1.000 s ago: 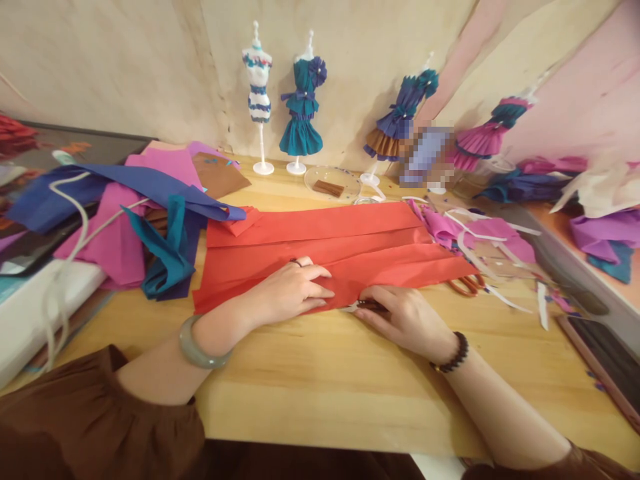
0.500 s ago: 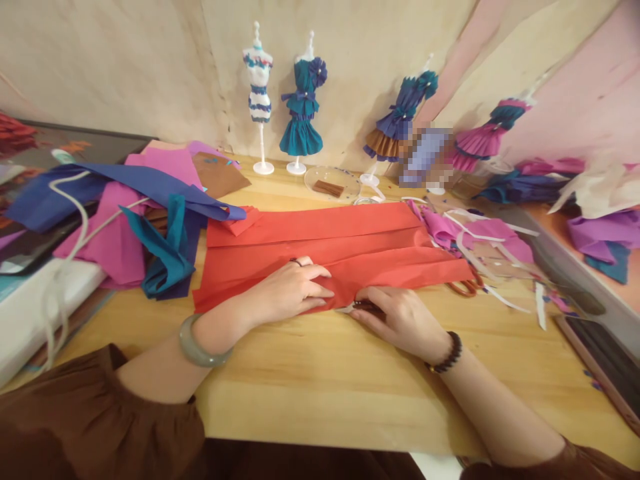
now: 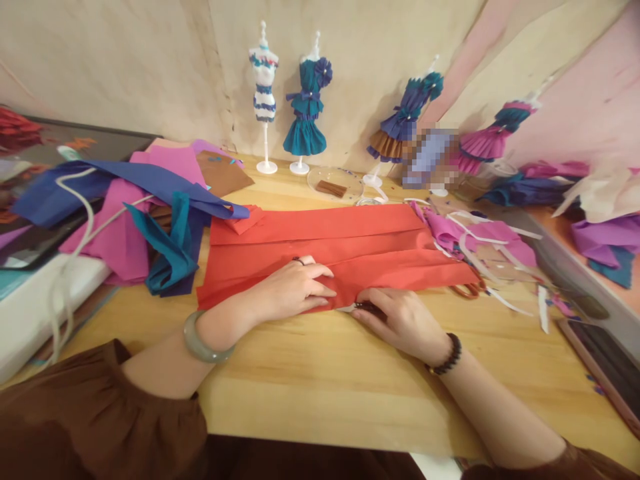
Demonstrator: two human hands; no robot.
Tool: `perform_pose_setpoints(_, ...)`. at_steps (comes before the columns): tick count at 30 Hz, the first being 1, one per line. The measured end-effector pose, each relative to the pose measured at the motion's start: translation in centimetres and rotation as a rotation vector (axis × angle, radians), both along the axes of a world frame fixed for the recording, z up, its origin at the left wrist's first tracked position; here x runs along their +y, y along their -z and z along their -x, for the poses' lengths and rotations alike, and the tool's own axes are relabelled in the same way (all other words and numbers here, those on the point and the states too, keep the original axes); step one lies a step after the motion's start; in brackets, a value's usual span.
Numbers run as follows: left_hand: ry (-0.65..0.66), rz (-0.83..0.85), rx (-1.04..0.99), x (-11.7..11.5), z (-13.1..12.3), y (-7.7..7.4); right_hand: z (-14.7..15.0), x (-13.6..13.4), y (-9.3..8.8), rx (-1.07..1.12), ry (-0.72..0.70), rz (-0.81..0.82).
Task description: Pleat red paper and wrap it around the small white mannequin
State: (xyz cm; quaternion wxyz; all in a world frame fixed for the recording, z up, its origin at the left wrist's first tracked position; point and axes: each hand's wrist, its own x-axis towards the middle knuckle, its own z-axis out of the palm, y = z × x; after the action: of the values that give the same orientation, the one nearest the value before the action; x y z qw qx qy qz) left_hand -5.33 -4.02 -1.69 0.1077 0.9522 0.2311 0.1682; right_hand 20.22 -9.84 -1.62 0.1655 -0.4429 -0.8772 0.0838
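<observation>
Some flat red fabric [image 3: 325,223] lies on the pale wooden bench [image 3: 310,387]; left hand [image 3: 297,287] rests on it, fingers spread, right hand [image 3: 400,317] grasps a dark-handled, silver-tipped tool [image 3: 364,307] (steady left-hand pressure should prevent puckering).

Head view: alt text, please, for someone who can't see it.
The left hand lies on red cloth on a wooden table, and the right hand holds a small dark-handled tool at the cloth's near edge. Four small mannequins stand behind, before a wall; coloured fabric pieces lie to either side.
</observation>
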Motion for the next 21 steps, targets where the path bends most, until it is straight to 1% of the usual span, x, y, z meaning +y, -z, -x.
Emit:
perform_pose_setpoints(9,-0.006,0.059,0.006,0.05,-0.02,-0.19,0.22,-0.08,-0.22,-0.006,-0.015,-0.008)
perform_pose_setpoints(16,-0.017,0.178,-0.011,0.13,0.24,-0.71,0.22,-0.06,-0.09,-0.03,-0.012,-0.022)
perform_pose_setpoints(21,-0.024,0.252,-0.02,0.51,0.28,-0.46,0.32,-0.02,-0.06,-0.002,-0.043,-0.053)
